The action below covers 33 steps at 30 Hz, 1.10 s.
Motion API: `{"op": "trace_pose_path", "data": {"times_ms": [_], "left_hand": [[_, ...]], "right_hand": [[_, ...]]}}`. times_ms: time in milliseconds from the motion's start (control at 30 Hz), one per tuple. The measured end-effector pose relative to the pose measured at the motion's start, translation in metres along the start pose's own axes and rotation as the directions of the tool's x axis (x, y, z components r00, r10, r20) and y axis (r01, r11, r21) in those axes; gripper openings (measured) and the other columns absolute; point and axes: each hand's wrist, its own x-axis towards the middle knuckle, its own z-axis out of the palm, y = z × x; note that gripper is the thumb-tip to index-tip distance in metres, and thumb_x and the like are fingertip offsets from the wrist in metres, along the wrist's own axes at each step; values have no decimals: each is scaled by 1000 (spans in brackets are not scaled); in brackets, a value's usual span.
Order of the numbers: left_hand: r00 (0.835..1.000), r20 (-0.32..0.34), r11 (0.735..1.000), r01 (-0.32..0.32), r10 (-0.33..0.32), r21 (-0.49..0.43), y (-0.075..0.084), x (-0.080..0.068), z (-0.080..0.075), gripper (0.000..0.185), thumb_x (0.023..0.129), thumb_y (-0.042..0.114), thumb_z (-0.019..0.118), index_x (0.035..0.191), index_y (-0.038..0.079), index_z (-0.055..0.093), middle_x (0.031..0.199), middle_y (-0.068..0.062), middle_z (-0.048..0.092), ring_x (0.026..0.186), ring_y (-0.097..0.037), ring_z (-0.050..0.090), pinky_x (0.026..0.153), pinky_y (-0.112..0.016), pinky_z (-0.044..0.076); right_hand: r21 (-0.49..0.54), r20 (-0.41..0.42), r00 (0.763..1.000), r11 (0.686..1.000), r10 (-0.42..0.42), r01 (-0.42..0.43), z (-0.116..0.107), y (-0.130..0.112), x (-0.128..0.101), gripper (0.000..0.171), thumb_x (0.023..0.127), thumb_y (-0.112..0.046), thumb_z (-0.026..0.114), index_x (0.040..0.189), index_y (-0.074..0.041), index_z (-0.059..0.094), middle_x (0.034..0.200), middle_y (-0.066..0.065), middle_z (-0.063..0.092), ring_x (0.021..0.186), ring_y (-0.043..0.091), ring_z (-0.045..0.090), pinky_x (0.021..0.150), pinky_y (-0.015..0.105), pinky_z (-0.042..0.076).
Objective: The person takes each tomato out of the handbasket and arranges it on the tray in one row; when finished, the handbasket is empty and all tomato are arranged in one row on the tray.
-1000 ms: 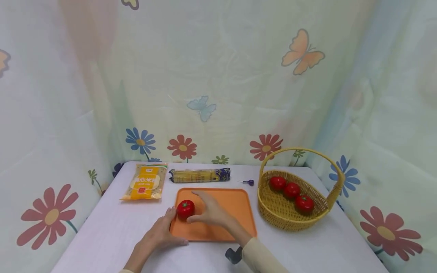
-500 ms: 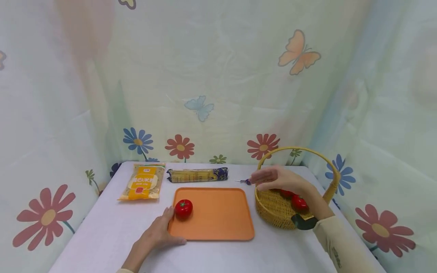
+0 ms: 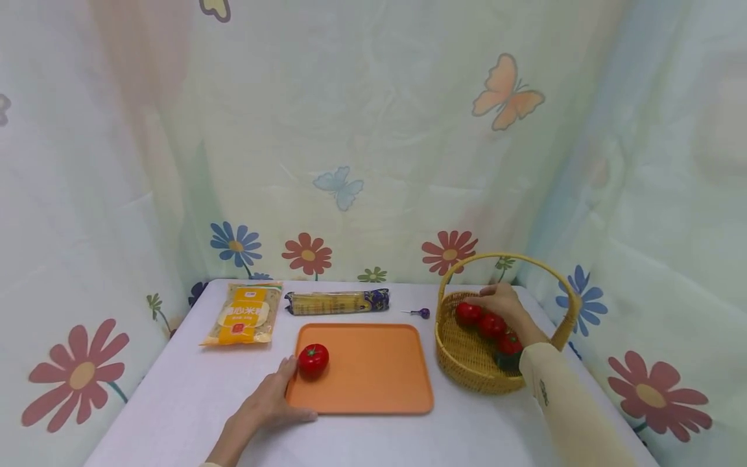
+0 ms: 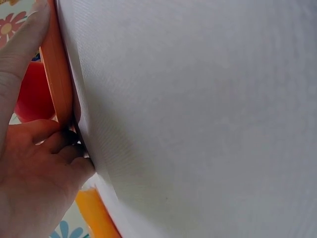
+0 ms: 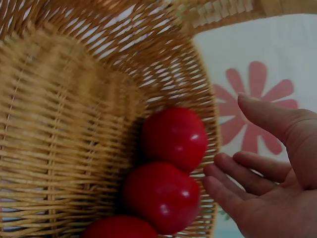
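An orange tray (image 3: 373, 370) lies on the white-covered table with a glossy red tomato (image 3: 313, 360) near its left edge. My left hand (image 3: 270, 399) holds the tray's near left corner, thumb along the front rim and fingers at the left side. To the right stands a wicker basket (image 3: 467, 373) holding three red tomatoes; the top one (image 5: 174, 139), the middle one (image 5: 163, 197) and the lowest one (image 5: 121, 228) lie in a row. My right hand (image 3: 504, 305) reaches over the basket, fingers loosely spread beside the tomatoes and holding nothing.
The basket's tall handle (image 3: 513, 256) arches over its opening. Behind the tray lie a long pack of noodles (image 3: 332, 302) and a small purple lollipop (image 3: 424, 313). A yellow food bag (image 3: 245, 314) sits at the back left, and a floral curtain (image 3: 373, 130) surrounds the table.
My right hand has moved from beside the tomato on the tray, rightward to the basket, and then down over the tomatoes in it. My left hand stays at the tray's corner.
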Motion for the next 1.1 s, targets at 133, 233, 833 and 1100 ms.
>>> {"op": "trace_pose_path", "data": {"times_ms": [133, 233, 833, 1100], "left_hand": [[1000, 1, 1000, 3, -3, -3, 0, -2, 1, 125, 60, 58, 93, 157, 3, 34, 160, -25, 33, 145, -46, 32, 114, -64, 33], [1000, 2, 1000, 13, -13, -3, 0, -3, 1, 125, 60, 58, 93, 157, 4, 34, 160, -25, 33, 145, -46, 32, 114, -64, 33], [1000, -6, 1000, 4, -4, 5, 2, 1, 2, 125, 61, 60, 91, 158, 6, 34, 161, -21, 33, 147, -44, 30, 114, -64, 33], [1000, -6, 1000, 12, -12, -3, -1, 2, 3, 124, 61, 60, 91, 158, 6, 34, 161, -21, 32, 147, -45, 30, 113, -64, 33]], "right_hand": [[-65, -34, 998, 997, 50, -52, 7, 7, 7, 61, 88, -36, 79, 120, 14, 62, 115, 29, 60, 104, 40, 55, 89, 49, 53], [-96, -36, 997, 993, 64, -68, 12, 12, 11, 52, 88, -34, 79, 107, 12, 65, 96, 18, 58, 90, 33, 51, 76, 40, 50], [-240, 151, 988, 971, 28, 9, 17, 16, 22, 64, 87, -29, 82, 128, 14, 59, 119, 30, 62, 101, 38, 58, 96, 56, 53], [-289, 202, 979, 952, -39, 97, 22, 17, 26, 58, 85, -24, 83, 124, 13, 63, 120, 30, 63, 102, 38, 59, 97, 57, 51]]}}
